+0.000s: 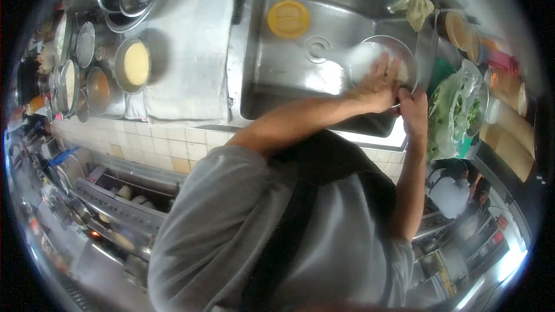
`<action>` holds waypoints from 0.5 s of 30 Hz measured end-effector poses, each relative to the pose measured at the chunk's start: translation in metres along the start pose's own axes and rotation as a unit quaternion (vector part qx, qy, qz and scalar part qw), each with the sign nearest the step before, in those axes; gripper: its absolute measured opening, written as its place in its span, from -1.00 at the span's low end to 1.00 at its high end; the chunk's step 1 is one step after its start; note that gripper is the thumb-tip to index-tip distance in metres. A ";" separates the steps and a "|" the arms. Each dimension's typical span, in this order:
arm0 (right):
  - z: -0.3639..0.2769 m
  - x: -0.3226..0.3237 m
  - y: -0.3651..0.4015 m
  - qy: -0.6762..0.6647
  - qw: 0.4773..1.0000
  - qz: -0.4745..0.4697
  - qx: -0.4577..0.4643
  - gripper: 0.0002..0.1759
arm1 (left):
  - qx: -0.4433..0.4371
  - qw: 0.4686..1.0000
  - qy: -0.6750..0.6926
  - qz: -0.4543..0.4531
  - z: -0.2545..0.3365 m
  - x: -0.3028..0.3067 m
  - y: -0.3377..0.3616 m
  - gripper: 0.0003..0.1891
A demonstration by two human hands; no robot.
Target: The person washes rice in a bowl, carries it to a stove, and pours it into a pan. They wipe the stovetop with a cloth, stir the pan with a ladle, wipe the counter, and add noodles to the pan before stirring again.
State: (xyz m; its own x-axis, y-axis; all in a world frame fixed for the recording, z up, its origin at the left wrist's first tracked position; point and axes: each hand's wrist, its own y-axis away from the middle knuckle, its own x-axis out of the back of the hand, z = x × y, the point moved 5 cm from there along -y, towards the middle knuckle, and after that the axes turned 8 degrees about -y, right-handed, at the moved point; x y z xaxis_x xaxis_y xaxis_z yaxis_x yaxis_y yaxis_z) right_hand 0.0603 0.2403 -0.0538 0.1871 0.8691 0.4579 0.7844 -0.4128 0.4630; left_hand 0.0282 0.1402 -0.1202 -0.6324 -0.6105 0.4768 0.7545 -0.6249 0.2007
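Observation:
A round metal bowl (411, 59) is in the right end of the steel sink (272, 72). It contains cloudy white liquid (359, 58) and some pale, grainy stuff (403, 73) that I cannot make out exactly. My left hand (378, 88) reaches over the near side of the bowl, its fingers stretched out across the opening by the pale stuff. At the bowl's near right edge, my right hand (413, 107) is closed on the rim. A whitish streak leads from the bowl's left side toward the drain (317, 49).
A yellow round lid (288, 19) lies in the sink's far left. Left of the sink are a white cloth (188, 52) and a bowl of yellow liquid (136, 63). Leafy greens in plastic (457, 110) stand at right. Another person (450, 193) is behind.

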 end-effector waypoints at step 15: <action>-0.050 0.000 0.037 0.124 0.991 0.046 0.023 -0.56 | -0.106 0.990 0.077 0.058 0.008 -0.006 0.000 -0.25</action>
State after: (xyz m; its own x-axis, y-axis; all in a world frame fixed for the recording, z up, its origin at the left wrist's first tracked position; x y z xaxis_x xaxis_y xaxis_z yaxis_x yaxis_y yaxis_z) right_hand 0.0596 0.2110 0.0017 0.1121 0.7330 0.6709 0.7980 -0.4688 0.3788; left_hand 0.0335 0.1478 -0.1162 -0.5758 -0.7405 0.3466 0.7796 -0.6249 -0.0401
